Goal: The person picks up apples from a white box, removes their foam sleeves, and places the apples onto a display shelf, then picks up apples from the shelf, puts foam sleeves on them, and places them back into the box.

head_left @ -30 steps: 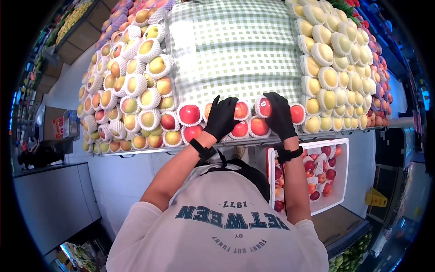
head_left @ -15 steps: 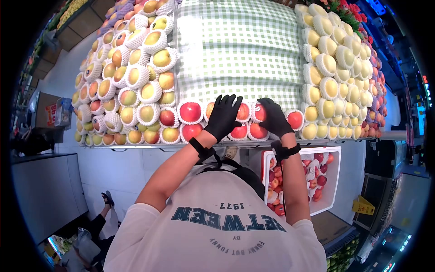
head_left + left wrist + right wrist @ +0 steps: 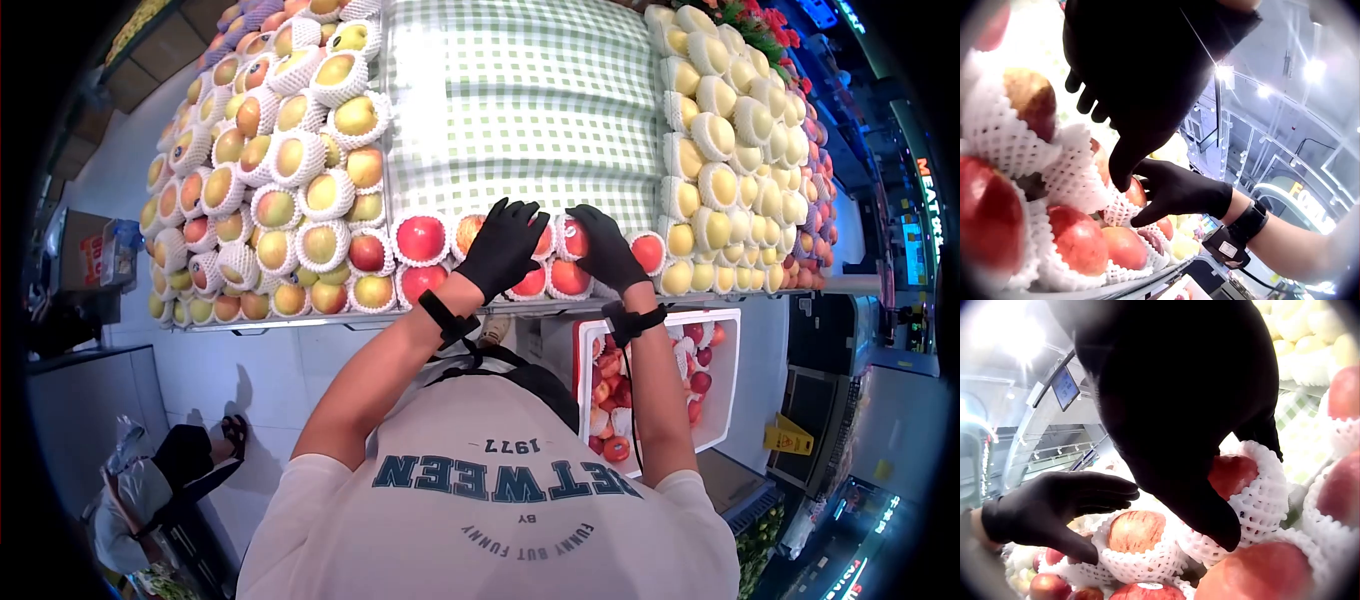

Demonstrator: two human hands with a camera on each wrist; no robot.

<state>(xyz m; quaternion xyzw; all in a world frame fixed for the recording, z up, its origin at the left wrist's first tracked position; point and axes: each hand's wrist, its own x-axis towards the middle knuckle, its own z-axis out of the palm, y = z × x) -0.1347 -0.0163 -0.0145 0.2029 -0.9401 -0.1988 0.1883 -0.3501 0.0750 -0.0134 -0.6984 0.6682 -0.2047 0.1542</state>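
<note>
In the head view, my black-gloved right hand [image 3: 608,250] holds a red apple [image 3: 573,238] in white foam net at the front edge of the checkered cloth [image 3: 525,120]. The right wrist view shows its thumb and fingers round that netted apple [image 3: 1235,476]. My left hand [image 3: 503,250], also gloved, lies over the same front row, fingers extended and spread a little, beside a red-yellow apple [image 3: 467,236]. From the right wrist, my left hand [image 3: 1054,509] appears next to a striped apple [image 3: 1137,531], thumb apart from the fingers. Whether it touches fruit is unclear.
Netted yellow-red fruit [image 3: 290,157] is piled left of the cloth, and pale yellow fruit [image 3: 715,135] right of it. Below the metal display edge [image 3: 400,318], a white foam box [image 3: 733,370] holds more apples. A bystander [image 3: 135,500] is at lower left.
The apple in my right hand has shifted left, closer to the neighbouring apple by my left hand. The head view has tilted slightly, and the bystander shows more at lower left.
</note>
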